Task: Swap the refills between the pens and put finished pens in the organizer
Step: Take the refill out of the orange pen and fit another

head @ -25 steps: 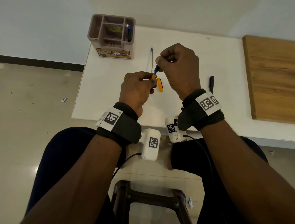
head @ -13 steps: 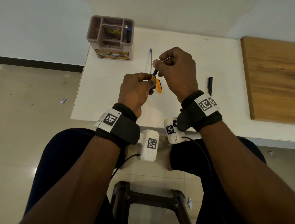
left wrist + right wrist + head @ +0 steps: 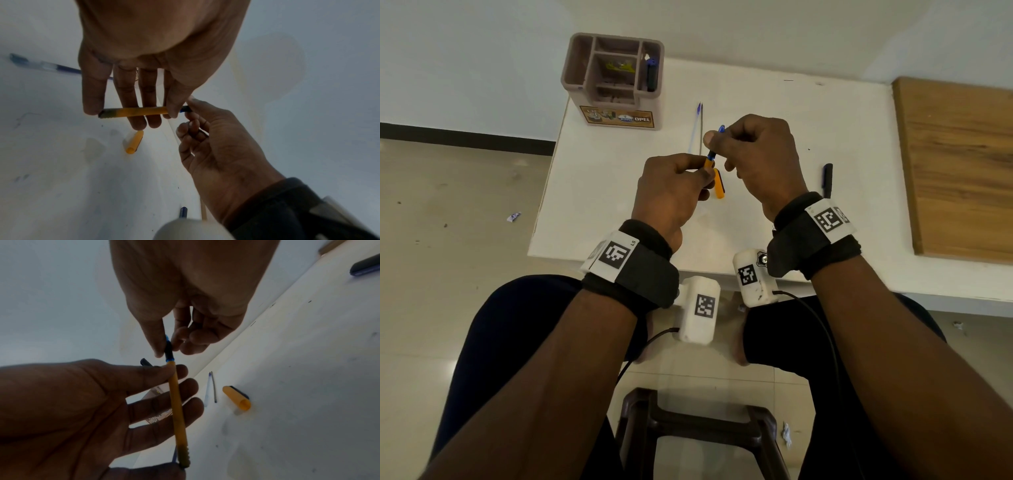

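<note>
- We are holding the orange pen barrel (image 3: pixel 134 112) in our left hand (image 3: pixel 671 192), above the white bench (image 3: pixel 774 113). Thumb and forefinger are pinching it near one end, and the other fingers are lying along it.
- Our right hand (image 3: pixel 760 161) is pinching the blue tip piece (image 3: pixel 169 350) at that same end of the barrel between thumb and forefinger; its remaining fingers are curling loosely into the palm.
- The tip piece is sitting right against the barrel's end. We cannot tell whether it is screwed fully home.
- The orange cap (image 3: pixel 719 183) is lying on the bench just below our hands, apart from the barrel.
- A clear pen barrel (image 3: pixel 695 128) and a thin loose refill (image 3: pixel 701 130) are lying side by side on the bench, beyond our hands and toward the organizer.
- The brown organizer (image 3: pixel 616 82) is standing at the far left corner of the bench, with a dark pen (image 3: pixel 652 73) upright in its right-hand compartment.
- A dark blue cap (image 3: pixel 827 178) is lying on the bench to the right of our right hand, near a wooden board (image 3: pixel 962 164).
</note>
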